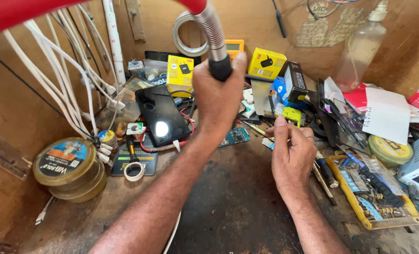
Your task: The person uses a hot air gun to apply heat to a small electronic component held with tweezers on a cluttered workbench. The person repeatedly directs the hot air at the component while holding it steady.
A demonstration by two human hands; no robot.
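The left hand (217,96) is gripping the black base of the flexible lamp neck (214,37) above the cluttered desk (233,197), while the right hand (292,157) is curling half-closed near a small circuit board (235,137), apparently holding nothing, beside the dark phone (161,115)

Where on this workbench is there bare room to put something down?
The dark bare wood between the two forearms, in front of the phone, is free. Another patch lies below the round tins. The right side around the yellow tray and the back wall is crowded.
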